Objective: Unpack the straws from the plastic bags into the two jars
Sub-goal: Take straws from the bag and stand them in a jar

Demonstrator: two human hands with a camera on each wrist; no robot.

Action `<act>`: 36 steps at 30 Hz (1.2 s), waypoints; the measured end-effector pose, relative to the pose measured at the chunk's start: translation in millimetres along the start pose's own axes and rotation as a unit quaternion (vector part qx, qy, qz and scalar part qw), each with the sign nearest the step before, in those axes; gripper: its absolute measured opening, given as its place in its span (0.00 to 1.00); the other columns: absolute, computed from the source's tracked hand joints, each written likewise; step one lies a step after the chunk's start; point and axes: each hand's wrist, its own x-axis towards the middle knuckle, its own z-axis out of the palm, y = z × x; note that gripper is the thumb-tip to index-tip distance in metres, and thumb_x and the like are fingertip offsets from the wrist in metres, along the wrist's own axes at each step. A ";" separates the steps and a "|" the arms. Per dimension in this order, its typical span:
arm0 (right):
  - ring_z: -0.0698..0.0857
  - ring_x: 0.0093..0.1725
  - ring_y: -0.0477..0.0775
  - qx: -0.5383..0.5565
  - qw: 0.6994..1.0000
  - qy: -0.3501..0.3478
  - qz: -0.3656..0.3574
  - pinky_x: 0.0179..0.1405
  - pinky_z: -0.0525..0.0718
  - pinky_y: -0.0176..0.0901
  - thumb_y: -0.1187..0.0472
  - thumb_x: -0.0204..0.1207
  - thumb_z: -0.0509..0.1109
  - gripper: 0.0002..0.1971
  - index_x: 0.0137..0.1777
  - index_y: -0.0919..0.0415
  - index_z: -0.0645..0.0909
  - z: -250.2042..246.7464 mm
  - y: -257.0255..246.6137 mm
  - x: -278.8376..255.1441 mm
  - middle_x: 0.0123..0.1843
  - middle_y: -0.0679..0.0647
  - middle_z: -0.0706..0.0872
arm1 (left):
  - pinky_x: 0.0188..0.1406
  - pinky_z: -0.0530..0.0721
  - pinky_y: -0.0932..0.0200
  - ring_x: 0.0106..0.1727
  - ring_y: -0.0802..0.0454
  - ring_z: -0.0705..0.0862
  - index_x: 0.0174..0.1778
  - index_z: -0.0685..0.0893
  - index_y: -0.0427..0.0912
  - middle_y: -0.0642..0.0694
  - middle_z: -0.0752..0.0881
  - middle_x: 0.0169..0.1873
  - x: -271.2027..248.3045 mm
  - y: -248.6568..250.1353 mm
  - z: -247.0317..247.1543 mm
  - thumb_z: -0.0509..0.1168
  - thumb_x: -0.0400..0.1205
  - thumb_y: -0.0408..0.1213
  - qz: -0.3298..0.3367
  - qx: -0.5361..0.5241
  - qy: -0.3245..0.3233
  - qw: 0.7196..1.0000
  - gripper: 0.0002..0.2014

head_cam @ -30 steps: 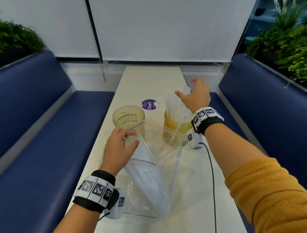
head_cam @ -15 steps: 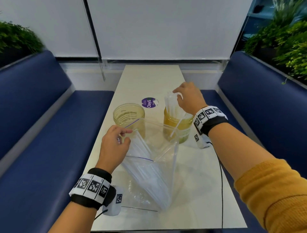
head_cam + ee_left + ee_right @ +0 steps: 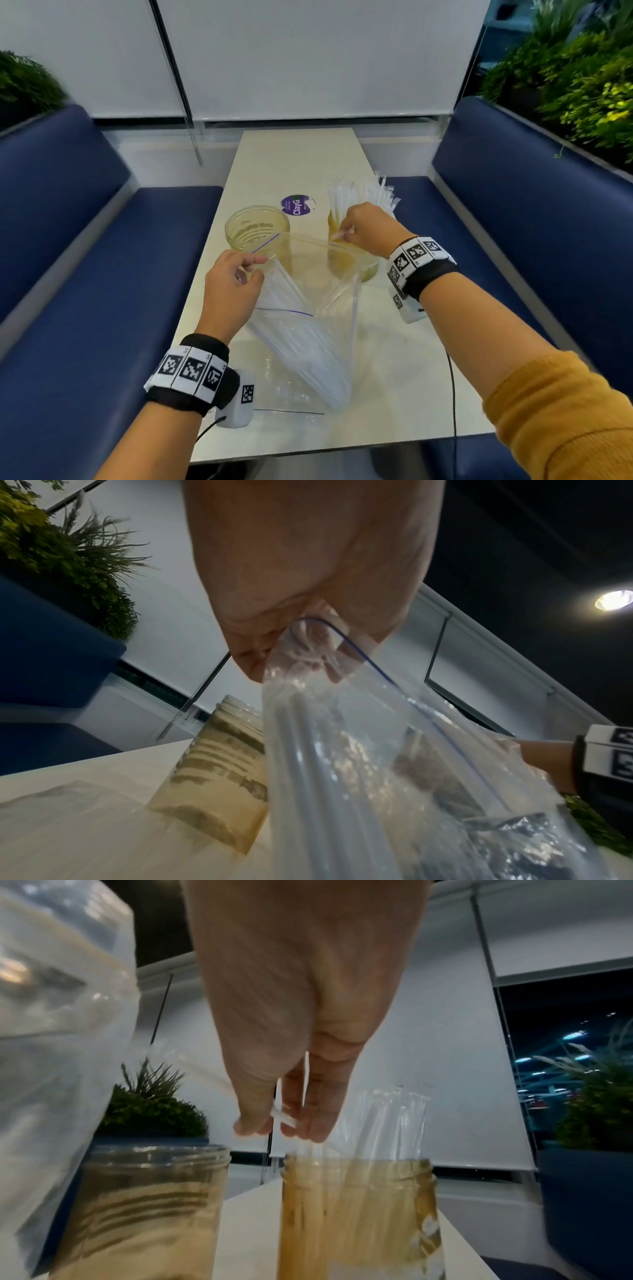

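A clear zip bag (image 3: 318, 329) with several wrapped straws stands open on the table (image 3: 394, 387). My left hand (image 3: 236, 281) pinches its rim at the left (image 3: 308, 642). Behind it stand two amber jars: the left jar (image 3: 257, 233) (image 3: 147, 1204) holds no straws, the right jar (image 3: 352, 263) (image 3: 356, 1213) holds a bundle of straws (image 3: 363, 195). My right hand (image 3: 363, 229) hovers over the right jar's near side, its thumb and fingers pinching one straw (image 3: 284, 1119) (image 3: 340, 234).
A flat, empty-looking plastic bag (image 3: 291, 387) lies under the standing bag near the table's front edge. A purple round sticker (image 3: 297, 205) sits behind the jars. Blue benches (image 3: 102, 274) flank the table, with plants behind them.
My right hand came back from the top of the straw bundle, lowered toward me and now pinches a single straw at the right jar. The left hand stayed on the bag's rim.
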 end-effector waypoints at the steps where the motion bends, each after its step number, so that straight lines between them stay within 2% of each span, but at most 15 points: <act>1: 0.86 0.48 0.58 0.016 0.999 0.035 0.003 0.45 0.78 0.42 0.57 0.83 0.69 0.10 0.53 0.61 0.90 -6.5 0.6 2.5 0.49 0.56 0.87 | 0.40 0.73 0.79 0.41 0.48 0.79 0.52 0.90 0.47 0.48 0.83 0.48 -0.2 1.1 -0.3 0.68 0.80 0.27 -0.001 0.001 -0.001 1.000 0.11; 4: 0.86 0.42 0.54 0.083 0.981 0.171 0.027 0.45 0.85 0.47 0.56 0.84 0.69 0.09 0.58 0.59 0.85 -31.0 5.5 12.0 0.44 0.54 0.89 | 0.42 0.75 0.74 0.42 0.48 0.80 0.52 0.90 0.47 0.49 0.83 0.47 -0.9 4.4 -0.5 0.68 0.81 0.28 -0.004 -0.001 -0.005 1.000 0.11; 6: 0.87 0.38 0.54 0.120 0.960 0.247 0.050 0.44 0.88 0.49 0.57 0.82 0.71 0.18 0.71 0.54 0.76 -43.5 10.3 18.0 0.39 0.53 0.89 | 0.41 0.76 0.74 0.41 0.51 0.79 0.52 0.90 0.48 0.51 0.83 0.46 -1.0 6.5 -0.2 0.68 0.81 0.28 0.000 -0.003 -0.007 1.000 0.11; 8: 0.87 0.33 0.52 0.150 0.938 0.302 0.079 0.42 0.88 0.44 0.59 0.81 0.73 0.31 0.80 0.48 0.65 -48.3 17.5 25.9 0.34 0.52 0.88 | 0.41 0.75 0.74 0.40 0.52 0.79 0.51 0.90 0.48 0.52 0.83 0.46 0.0 7.4 0.1 0.69 0.81 0.29 0.002 -0.004 -0.007 1.000 0.10; 11: 0.87 0.30 0.52 0.161 0.919 0.337 0.126 0.38 0.91 0.49 0.61 0.80 0.74 0.41 0.84 0.42 0.53 -43.5 28.8 38.0 0.32 0.54 0.86 | 0.41 0.75 0.75 0.40 0.49 0.79 0.50 0.90 0.49 0.51 0.82 0.45 2.5 7.2 1.6 0.69 0.81 0.29 -0.002 -0.002 -0.008 1.000 0.10; 14: 0.86 0.31 0.58 0.128 0.927 0.316 0.160 0.36 0.90 0.56 0.61 0.82 0.71 0.34 0.82 0.46 0.57 -29.6 34.9 41.4 0.33 0.57 0.86 | 0.41 0.75 0.77 0.40 0.49 0.80 0.50 0.90 0.50 0.52 0.82 0.44 6.0 7.5 4.0 0.69 0.81 0.29 0.001 0.003 -0.013 1.000 0.10; 18: 0.88 0.49 0.65 0.070 0.947 0.257 0.182 0.49 0.85 0.56 0.56 0.86 0.65 0.20 0.77 0.51 0.69 -8.9 37.0 36.6 0.46 0.61 0.89 | 0.41 0.76 0.76 0.39 0.51 0.79 0.49 0.89 0.51 0.52 0.82 0.44 9.3 8.7 7.3 0.70 0.81 0.30 0.008 0.008 -0.014 1.000 0.10; 20: 0.88 0.53 0.63 0.048 0.955 0.235 0.175 0.52 0.83 0.55 0.56 0.86 0.65 0.19 0.76 0.51 0.72 0.4 38.7 33.8 0.51 0.59 0.90 | 0.41 0.75 0.76 0.38 0.52 0.79 0.49 0.89 0.51 0.52 0.82 0.43 11.1 8.8 9.6 0.70 0.81 0.30 0.017 0.009 -0.014 1.000 0.10; 24: 0.86 0.57 0.59 -0.032 0.968 0.192 0.157 0.51 0.84 0.51 0.52 0.86 0.64 0.16 0.70 0.51 0.83 12.4 39.8 28.1 0.55 0.56 0.90 | 0.41 0.76 0.76 0.38 0.53 0.78 0.50 0.90 0.50 0.51 0.82 0.43 14.4 9.6 15.2 0.70 0.80 0.29 0.030 0.005 -0.014 0.999 0.10; 27: 0.85 0.56 0.60 -0.131 0.973 0.129 0.143 0.49 0.83 0.53 0.45 0.88 0.55 0.21 0.63 0.54 0.86 16.5 37.7 24.9 0.54 0.59 0.88 | 0.43 0.78 0.71 0.38 0.52 0.78 0.51 0.90 0.49 0.51 0.83 0.44 15.5 11.5 19.8 0.70 0.80 0.29 0.035 0.001 -0.017 0.999 0.10; 29: 0.82 0.63 0.62 -0.170 0.974 0.069 0.136 0.60 0.82 0.58 0.43 0.89 0.49 0.27 0.61 0.55 0.87 16.8 36.4 22.8 0.58 0.59 0.87 | 0.45 0.79 0.67 0.38 0.51 0.78 0.51 0.90 0.48 0.50 0.83 0.44 15.7 12.4 21.5 0.70 0.80 0.30 0.039 -0.003 -0.021 0.999 0.09; 31: 0.76 0.72 0.64 -0.171 0.974 0.018 0.145 0.72 0.73 0.63 0.40 0.88 0.45 0.31 0.57 0.54 0.90 11.7 36.6 20.6 0.67 0.61 0.82 | 0.46 0.79 0.65 0.38 0.51 0.79 0.52 0.90 0.48 0.49 0.84 0.46 15.1 13.1 21.6 0.70 0.80 0.30 0.041 -0.005 -0.025 0.999 0.09; 33: 0.71 0.77 0.67 -0.149 0.976 0.022 0.158 0.78 0.67 0.65 0.39 0.88 0.46 0.31 0.58 0.52 0.90 -0.1 34.2 16.9 0.74 0.61 0.78 | 0.46 0.79 0.67 0.38 0.53 0.80 0.53 0.90 0.47 0.50 0.85 0.47 13.9 14.2 20.5 0.69 0.80 0.29 0.043 -0.006 -0.030 0.999 0.11; 34: 0.71 0.76 0.68 -0.135 0.977 0.049 0.160 0.76 0.68 0.64 0.39 0.87 0.48 0.30 0.59 0.51 0.90 -9.6 30.0 14.5 0.74 0.61 0.78 | 0.45 0.79 0.69 0.39 0.53 0.80 0.53 0.90 0.47 0.50 0.85 0.48 13.2 15.0 19.6 0.68 0.80 0.28 0.046 -0.006 -0.032 0.998 0.12; 36: 0.77 0.67 0.65 -0.094 0.975 0.143 0.144 0.64 0.77 0.58 0.41 0.87 0.54 0.26 0.56 0.53 0.91 -33.4 14.7 9.2 0.64 0.60 0.84 | 0.43 0.78 0.75 0.40 0.54 0.80 0.55 0.89 0.48 0.51 0.84 0.49 12.5 16.9 17.9 0.67 0.79 0.25 0.048 -0.003 -0.041 0.998 0.15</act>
